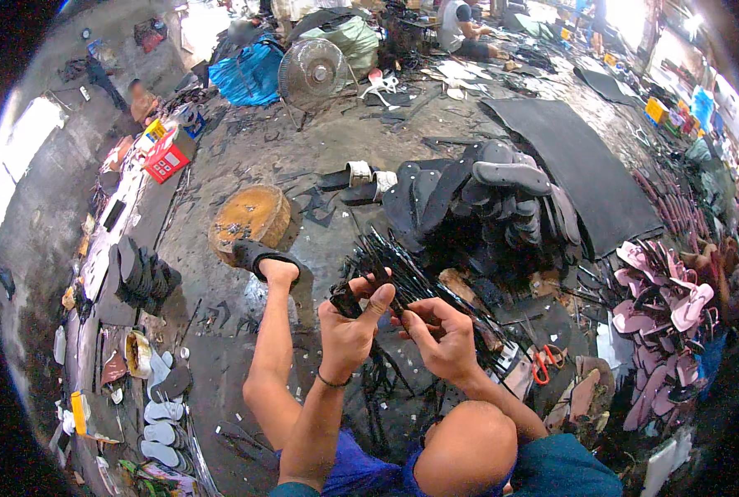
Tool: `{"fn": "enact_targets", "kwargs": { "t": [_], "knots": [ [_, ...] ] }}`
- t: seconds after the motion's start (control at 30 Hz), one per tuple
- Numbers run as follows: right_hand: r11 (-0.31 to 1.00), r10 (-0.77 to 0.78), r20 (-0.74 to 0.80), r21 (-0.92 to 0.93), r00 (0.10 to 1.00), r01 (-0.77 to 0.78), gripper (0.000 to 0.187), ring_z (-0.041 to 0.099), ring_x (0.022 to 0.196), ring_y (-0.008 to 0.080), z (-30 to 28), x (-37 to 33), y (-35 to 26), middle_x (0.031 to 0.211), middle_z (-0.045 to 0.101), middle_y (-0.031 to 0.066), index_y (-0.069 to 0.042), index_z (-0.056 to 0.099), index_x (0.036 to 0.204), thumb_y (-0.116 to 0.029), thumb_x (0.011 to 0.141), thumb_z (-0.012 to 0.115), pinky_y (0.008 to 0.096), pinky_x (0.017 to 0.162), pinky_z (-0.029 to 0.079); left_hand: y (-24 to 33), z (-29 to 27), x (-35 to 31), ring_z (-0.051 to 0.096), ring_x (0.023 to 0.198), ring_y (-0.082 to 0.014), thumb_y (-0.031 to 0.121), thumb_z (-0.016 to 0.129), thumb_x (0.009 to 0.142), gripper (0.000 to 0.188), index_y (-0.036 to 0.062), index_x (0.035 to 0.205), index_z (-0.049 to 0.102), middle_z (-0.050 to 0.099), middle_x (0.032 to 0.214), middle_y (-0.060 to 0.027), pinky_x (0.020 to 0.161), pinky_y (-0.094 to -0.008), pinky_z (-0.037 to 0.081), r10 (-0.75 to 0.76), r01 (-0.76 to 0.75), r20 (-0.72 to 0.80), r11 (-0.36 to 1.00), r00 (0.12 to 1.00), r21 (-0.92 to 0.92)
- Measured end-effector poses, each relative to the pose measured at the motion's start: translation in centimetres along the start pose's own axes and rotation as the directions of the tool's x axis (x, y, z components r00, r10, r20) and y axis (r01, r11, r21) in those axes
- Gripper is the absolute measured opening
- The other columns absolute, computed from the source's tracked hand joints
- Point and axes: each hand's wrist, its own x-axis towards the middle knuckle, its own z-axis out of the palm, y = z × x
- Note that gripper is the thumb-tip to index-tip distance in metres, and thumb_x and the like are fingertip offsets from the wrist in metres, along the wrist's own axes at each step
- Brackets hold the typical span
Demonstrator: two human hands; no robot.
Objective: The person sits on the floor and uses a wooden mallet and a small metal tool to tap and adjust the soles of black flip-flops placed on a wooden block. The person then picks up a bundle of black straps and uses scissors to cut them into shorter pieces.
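Note:
My left hand (349, 338) is closed around a dark bunch of black straps (345, 300), thumb pressed on top. Close by on its right, my right hand (444, 335) pinches the end of a thin black strip (396, 313) between thumb and fingers. Just beyond both hands lies a heap of long, glossy black strips (398, 263), running down to the right. A few more dangle below my hands. Where the strips in my hands join or end is hidden by the fingers and the dark heap.
Beyond the heap, dark sandal soles (510, 176) are piled beside a large black sheet (581, 170). A round wooden block (262, 211) stands near my sandalled foot. Orange-handled scissors (542, 364) lie to the right, near pink sandals (659, 306). A fan (311, 68) stands farther back.

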Motion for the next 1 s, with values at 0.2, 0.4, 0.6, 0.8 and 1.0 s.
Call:
{"fn": "enact_targets", "kwargs": {
  "t": [0.2, 0.4, 0.6, 0.8, 1.0],
  "knots": [
    [0.993, 0.121, 0.058, -0.006, 0.991, -0.121, 0.017, 0.067, 0.076, 0.0111, -1.7, -1.0, 0.2, 0.085, 0.071, 0.0095, 0.001, 0.066, 0.103, -0.011, 0.091, 0.064, 0.0272, 0.069, 0.054, 0.2, 0.0, 0.3, 0.043, 0.049, -0.0009, 0.019, 0.073, 0.088, 0.017, 0.0060, 0.099, 0.073, 0.059, 0.068, 0.0072, 0.043, -0.0197, 0.030, -0.049, 0.048, -0.016, 0.998, 0.999, -0.052],
    [0.948, -0.280, -0.047, -0.168, 0.959, 0.269, 0.031, 0.069, 0.086, 0.0190, -0.6, 0.5, -1.1, 0.097, 0.070, 0.0124, -0.004, 0.068, 0.112, -0.004, 0.082, 0.074, 0.0310, 0.071, 0.056, -1.0, 0.7, 0.3, 0.045, 0.053, -0.0010, 0.011, 0.074, 0.087, 0.022, 0.0035, 0.107, 0.069, 0.059, 0.070, 0.0057, 0.044, -0.0199, 0.032, -0.008, 0.008, 0.031, 1.000, 0.999, -0.015],
    [0.982, -0.180, -0.004, -0.061, 0.984, 0.180, 0.023, 0.070, 0.084, 0.0149, -1.3, 0.2, -0.9, 0.098, 0.069, 0.0102, 0.001, 0.068, 0.112, 0.001, 0.089, 0.065, 0.0236, 0.067, 0.057, -2.1, 0.6, 0.0, 0.055, 0.064, -0.0033, 0.003, 0.075, 0.083, 0.053, 0.0036, 0.131, 0.055, 0.071, 0.094, -0.0064, 0.048, -0.0176, 0.036, 0.086, -0.090, -0.029, 0.976, 0.996, -0.197],
    [1.000, -0.023, 0.049, -0.019, 0.999, 0.024, 0.020, 0.070, 0.087, 0.0160, -1.7, -0.6, -1.0, 0.096, 0.070, 0.0106, 0.003, 0.066, 0.110, 0.000, 0.091, 0.062, 0.0257, 0.071, 0.059, -1.6, 0.5, 0.1, 0.065, 0.085, -0.0126, -0.003, 0.073, 0.083, 0.049, -0.0001, 0.129, 0.057, 0.071, 0.101, -0.0122, 0.074, -0.0235, 0.052, 0.090, -0.085, 0.009, 0.966, 0.996, -0.245],
    [0.992, 0.047, 0.046, 0.112, 0.998, -0.052, 0.022, 0.070, 0.080, 0.0127, -1.7, -0.9, -0.7, 0.091, 0.073, 0.0090, -0.002, 0.069, 0.110, -0.008, 0.088, 0.068, 0.0255, 0.071, 0.056, -0.7, 0.0, -0.2, 0.066, 0.088, -0.0141, -0.002, 0.073, 0.083, 0.035, -0.0007, 0.117, 0.065, 0.071, 0.098, -0.0104, 0.077, -0.0273, 0.055, 0.060, -0.057, 0.022, 0.991, 0.998, -0.118]
  ]
}}
